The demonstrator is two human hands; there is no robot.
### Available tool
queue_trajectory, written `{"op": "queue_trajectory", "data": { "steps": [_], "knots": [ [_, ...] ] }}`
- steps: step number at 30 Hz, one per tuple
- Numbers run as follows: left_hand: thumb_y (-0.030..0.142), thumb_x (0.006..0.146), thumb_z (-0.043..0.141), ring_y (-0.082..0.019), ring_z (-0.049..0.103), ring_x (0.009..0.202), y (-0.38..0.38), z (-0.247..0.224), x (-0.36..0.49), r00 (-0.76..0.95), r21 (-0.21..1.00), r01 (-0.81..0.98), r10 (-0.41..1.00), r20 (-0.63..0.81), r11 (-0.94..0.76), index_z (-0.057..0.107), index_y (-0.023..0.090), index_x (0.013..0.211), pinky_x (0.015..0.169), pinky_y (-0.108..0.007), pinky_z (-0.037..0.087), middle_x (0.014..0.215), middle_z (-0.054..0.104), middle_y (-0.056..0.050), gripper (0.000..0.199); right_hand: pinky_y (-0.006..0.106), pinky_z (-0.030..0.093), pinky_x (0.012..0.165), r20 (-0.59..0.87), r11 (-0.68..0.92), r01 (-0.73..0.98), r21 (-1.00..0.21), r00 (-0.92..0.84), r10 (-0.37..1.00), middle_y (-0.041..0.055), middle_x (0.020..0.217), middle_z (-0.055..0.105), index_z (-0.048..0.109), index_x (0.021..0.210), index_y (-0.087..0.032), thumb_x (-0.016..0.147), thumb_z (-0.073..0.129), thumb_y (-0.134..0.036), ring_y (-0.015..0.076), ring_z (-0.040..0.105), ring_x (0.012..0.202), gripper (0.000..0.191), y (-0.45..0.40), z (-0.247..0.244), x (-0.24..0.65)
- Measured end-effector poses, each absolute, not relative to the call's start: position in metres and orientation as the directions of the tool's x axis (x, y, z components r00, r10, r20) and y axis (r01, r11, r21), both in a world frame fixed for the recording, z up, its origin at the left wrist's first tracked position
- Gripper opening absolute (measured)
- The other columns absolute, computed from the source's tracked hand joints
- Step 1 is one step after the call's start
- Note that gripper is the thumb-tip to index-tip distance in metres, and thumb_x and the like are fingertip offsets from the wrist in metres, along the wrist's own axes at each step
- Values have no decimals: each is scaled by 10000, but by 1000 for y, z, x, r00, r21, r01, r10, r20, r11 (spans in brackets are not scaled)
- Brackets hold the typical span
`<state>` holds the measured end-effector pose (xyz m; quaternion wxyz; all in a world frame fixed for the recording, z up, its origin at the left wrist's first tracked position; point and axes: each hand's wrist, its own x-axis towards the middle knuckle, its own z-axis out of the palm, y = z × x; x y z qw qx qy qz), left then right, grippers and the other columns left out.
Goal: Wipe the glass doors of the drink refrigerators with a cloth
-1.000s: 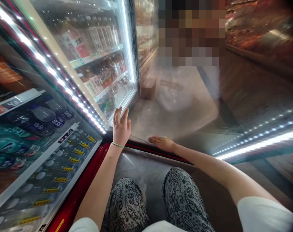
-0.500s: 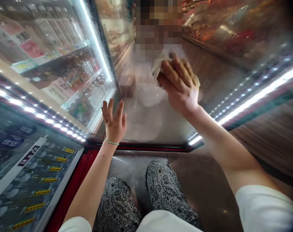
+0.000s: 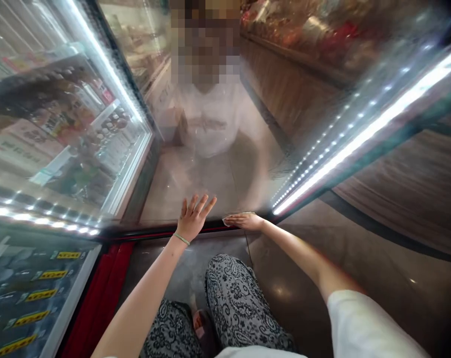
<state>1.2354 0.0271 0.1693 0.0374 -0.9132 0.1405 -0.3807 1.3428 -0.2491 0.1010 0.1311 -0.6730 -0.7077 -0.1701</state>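
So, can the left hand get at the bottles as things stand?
Probably not: the left hand is up at the glass door, which looks shut between it and the bottles.

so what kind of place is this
Most likely a shop, probably a supermarket or convenience store. There's a lit glass-door drinks cooler, shelves of bottles behind the glass, and yellow price tags along a shelf edge in the lower left.
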Motion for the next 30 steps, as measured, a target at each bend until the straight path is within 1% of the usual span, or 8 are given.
{"op": "queue_trajectory", "data": {
  "steps": [4, 6, 11, 14, 18, 21, 25, 30],
  "knots": [
    [95, 903, 656, -256, 34, 1613, 25, 166, 1244, 684, -127, -238, -260, 682, -963, 316, 437, 1585, 1315, -548, 9, 1684, 326, -4, 836, 178, 458, 1139, 417, -67, 995, 76, 30, 908, -55, 1414, 672, 598, 1400, -276, 1030, 391, -109, 58, 615, 1305, 455, -276, 165, 1371],
    [124, 895, 684, -288, 17, 1611, 20, 168, 1251, 684, -97, -236, -237, 690, -967, 290, 458, 1587, 1298, -598, -21, 1717, 234, 10, 863, 292, 408, 1219, 519, -225, 967, 120, 132, 845, -67, 1416, 668, 605, 1391, -337, 1037, 481, -172, 101, 577, 1365, 410, -288, 213, 1391],
    [182, 892, 717, -332, -12, 1607, -2, 172, 1260, 634, -89, -223, -214, 743, -971, 274, 433, 1600, 1273, -648, -51, 1741, 22, 31, 872, 577, 271, 1270, 872, -659, 747, 88, 262, 413, 7, 1453, 626, 697, 1262, -279, 1061, 446, -252, 250, 414, 1510, 323, -291, 280, 1422],
    [179, 886, 721, -321, -67, 1602, -8, 169, 1263, 627, -88, -242, -225, 746, -966, 260, 421, 1607, 1269, -647, -67, 1740, -16, 33, 889, 539, 385, 1227, 851, -686, 724, 75, 312, 423, 13, 1326, 703, 736, 1187, -300, 1037, 475, -266, 245, 543, 1407, 303, -288, 230, 1412],
    [193, 896, 714, -292, -155, 1586, -7, 163, 1267, 610, -107, -246, -240, 755, -963, 239, 410, 1614, 1248, -644, -115, 1737, -67, 36, 888, 389, 527, 1103, 534, -692, 714, -106, 628, 566, 34, 1083, 786, 793, 987, -320, 981, 527, -247, 207, 691, 1142, 276, -303, 105, 1373],
    [190, 890, 724, -315, -144, 1587, -6, 159, 1270, 620, -88, -239, -222, 752, -967, 229, 427, 1610, 1232, -686, -106, 1739, -59, 29, 906, 407, 568, 1023, 484, -733, 663, -152, 696, 530, 61, 1029, 787, 790, 955, -284, 923, 547, -215, 221, 711, 1056, 255, -318, 38, 1342],
    [185, 880, 736, -350, -107, 1591, -7, 155, 1271, 645, -59, -228, -196, 739, -972, 228, 438, 1604, 1217, -745, -60, 1745, -2, 1, 921, 513, 554, 1023, 512, -810, 559, -180, 756, 408, 145, 1126, 756, 760, 1011, -188, 911, 536, -248, 298, 670, 1171, 253, -323, 1, 1314],
    [172, 885, 724, -349, -87, 1598, -8, 156, 1269, 655, -34, -233, -183, 733, -972, 241, 444, 1599, 1214, -760, -46, 1747, 73, -18, 904, 620, 478, 1092, 550, -880, 426, -208, 795, 255, 228, 1331, 645, 703, 1154, -122, 914, 522, -286, 390, 508, 1386, 342, -298, 3, 1314]
  ]
}}
